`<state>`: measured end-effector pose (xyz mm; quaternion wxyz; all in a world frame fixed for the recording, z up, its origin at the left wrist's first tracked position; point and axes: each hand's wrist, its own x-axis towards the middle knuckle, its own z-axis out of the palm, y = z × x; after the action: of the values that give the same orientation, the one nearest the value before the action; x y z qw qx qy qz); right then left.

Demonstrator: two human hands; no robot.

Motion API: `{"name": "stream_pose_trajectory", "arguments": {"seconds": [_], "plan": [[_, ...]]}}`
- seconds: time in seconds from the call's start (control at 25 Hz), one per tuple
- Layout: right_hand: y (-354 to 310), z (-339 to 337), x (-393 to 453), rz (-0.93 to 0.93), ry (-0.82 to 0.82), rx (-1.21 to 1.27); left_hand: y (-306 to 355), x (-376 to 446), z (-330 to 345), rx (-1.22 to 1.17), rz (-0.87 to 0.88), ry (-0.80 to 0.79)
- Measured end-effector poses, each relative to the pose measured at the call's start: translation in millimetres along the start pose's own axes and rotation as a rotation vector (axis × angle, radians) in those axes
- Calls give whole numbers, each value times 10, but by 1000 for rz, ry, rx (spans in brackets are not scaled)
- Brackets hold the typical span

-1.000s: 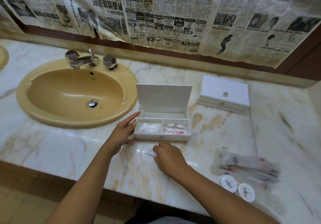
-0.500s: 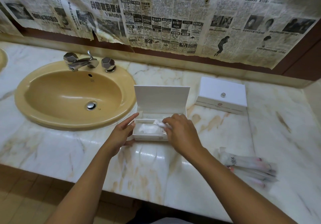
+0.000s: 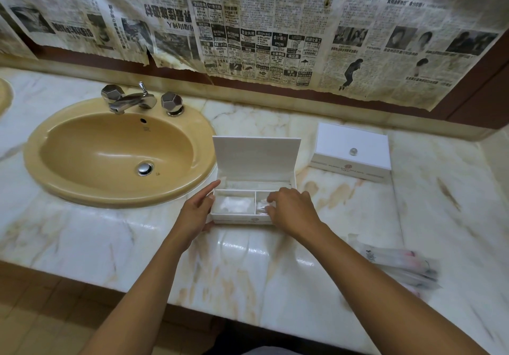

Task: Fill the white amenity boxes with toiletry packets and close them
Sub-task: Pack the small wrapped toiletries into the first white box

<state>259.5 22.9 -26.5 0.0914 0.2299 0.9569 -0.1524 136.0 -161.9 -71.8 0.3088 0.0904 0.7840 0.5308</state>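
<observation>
White plastic marks the open box, which sits on the marble bench just beside the rim of the yellow sink, its lid standing upright at the back. Filling looks to be the step in hand. Steadying the box's sink-side end is the left hand, fingers straight against the wall and thumb at the front corner, grasping nothing. Over the front compartment farther from the sink, the right hand has its fingers curled down onto a clear packet there; whether it pinches the packet or has let go I cannot tell. In the front compartment nearer the sink lies a white packet, and the long rear slot holds something pale. More packets wait on the bench well apart from the sink, nearer the person. A closed box stands beyond the open one. Next, I judge, the hand must release, fetch more, or fold the lid down.
</observation>
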Motion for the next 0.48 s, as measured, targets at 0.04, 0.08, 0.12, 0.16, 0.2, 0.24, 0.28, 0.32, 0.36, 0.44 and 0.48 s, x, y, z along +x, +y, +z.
{"name": "stream_pose_trajectory", "arguments": {"seconds": [0.04, 0.08, 0.12, 0.16, 0.2, 0.24, 0.28, 0.32, 0.36, 0.44, 0.48], "plan": [[-8, 5, 0, 7, -29, 7, -2, 2, 7, -5, 2, 8], [-19, -11, 5, 7, -32, 12, -1, 1, 12, -14, 2, 15], [-37, -52, 16, 1, -9, 18, 1, 2, 15, -21, 2, 21], [-64, -110, 32, -13, 36, 28, 0, 0, 17, -23, 5, 25], [-101, -177, 56, -34, 102, 42, -6, 2, 19, -21, 10, 25], [-144, -246, 87, -59, 186, 62, -11, 1, 18, -16, 16, 21], [-196, -317, 125, -85, 285, 84, -12, -2, 15, -12, 19, 17], [-249, -382, 171, -108, 386, 100, -8, -10, 10, -11, 21, 13], [-302, -442, 227, -126, 469, 101, -3, -17, 7, -12, 17, 12], [-386, -540, 348, -145, 556, 71, 24, -41, 18, -28, 14, 14], [-420, -576, 408, -146, 560, 51, 32, -52, 25, -46, 6, 22]]}}
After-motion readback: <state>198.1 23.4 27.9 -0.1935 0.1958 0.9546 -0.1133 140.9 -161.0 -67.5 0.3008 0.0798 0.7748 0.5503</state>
